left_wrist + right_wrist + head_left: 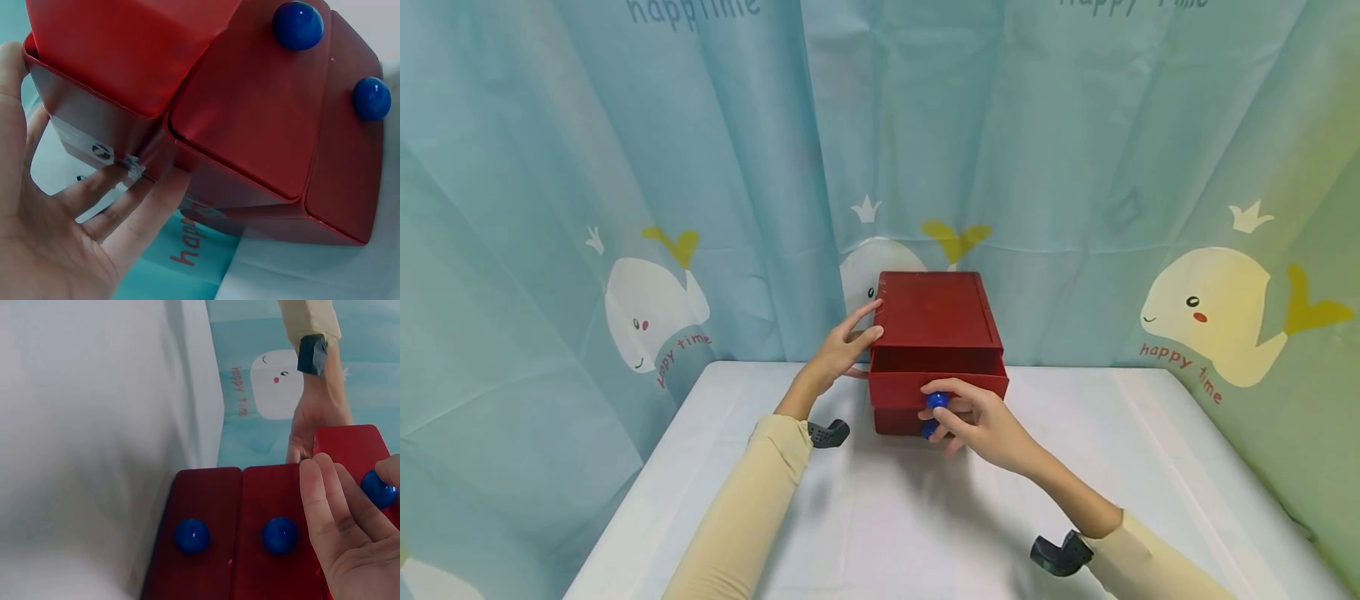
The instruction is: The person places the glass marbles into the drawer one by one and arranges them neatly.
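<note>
A red drawer cabinet [936, 308] with round blue knobs stands at the back of the table. Its top drawer [895, 390] is pulled partway out. My right hand [992, 425] pinches the top drawer's blue knob [378, 489] between thumb and index finger, with the other fingers extended below. Against the cabinet's left side rests my left hand [831, 354], its fingers fairly straight and spread, as the left wrist view shows. The middle drawer [244, 106] and the bottom drawer [350, 156] are closed, each with its own blue knob.
A white cloth-covered table [880, 517] lies under the cabinet. Behind and around it hangs a light blue curtain [760, 167] with printed whales. Dark wrist devices sit on the left forearm [745, 500] and the right forearm [1142, 550].
</note>
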The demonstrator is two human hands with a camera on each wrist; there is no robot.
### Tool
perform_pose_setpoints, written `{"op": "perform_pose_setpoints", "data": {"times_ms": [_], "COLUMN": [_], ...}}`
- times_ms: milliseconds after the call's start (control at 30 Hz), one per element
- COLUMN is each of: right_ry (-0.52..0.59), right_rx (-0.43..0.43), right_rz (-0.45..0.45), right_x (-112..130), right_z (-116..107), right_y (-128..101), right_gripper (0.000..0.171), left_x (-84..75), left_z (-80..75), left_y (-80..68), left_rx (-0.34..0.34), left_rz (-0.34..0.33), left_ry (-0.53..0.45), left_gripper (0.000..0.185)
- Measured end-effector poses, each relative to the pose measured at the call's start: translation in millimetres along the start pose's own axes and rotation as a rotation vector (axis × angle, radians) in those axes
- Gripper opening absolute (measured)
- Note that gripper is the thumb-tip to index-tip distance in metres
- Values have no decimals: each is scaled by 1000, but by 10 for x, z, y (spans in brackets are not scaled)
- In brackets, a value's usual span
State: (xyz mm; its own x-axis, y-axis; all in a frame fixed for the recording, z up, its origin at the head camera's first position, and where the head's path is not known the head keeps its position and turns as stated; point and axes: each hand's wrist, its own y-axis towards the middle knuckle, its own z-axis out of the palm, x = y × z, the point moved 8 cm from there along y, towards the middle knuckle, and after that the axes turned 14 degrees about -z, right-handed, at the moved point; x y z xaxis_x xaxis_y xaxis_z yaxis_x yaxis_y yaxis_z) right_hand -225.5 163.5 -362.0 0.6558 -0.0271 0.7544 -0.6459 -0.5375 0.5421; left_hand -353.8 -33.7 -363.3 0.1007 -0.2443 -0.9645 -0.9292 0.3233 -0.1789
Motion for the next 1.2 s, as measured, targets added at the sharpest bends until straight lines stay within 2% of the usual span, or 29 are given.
{"op": "perform_pose_setpoints", "data": {"times_ms": [400,867,1200], "right_ry": [57,42,51], "right_rx": [13,-9,-7], "right_rz": [17,51,56], "right_x": [-158,-316,-334], "right_z": [-111,-228,-236], "right_y": [132,272,295], "right_gripper": [36,35,35], "left_x": [-15,-23,7], "left_z": [6,13,-3], "left_y": [-4,-17,25], "left_rx": [7,12,17], "left_rz": [6,12,9], "left_ry": [-18,-5,-14], "left_gripper": [61,61,61]}}
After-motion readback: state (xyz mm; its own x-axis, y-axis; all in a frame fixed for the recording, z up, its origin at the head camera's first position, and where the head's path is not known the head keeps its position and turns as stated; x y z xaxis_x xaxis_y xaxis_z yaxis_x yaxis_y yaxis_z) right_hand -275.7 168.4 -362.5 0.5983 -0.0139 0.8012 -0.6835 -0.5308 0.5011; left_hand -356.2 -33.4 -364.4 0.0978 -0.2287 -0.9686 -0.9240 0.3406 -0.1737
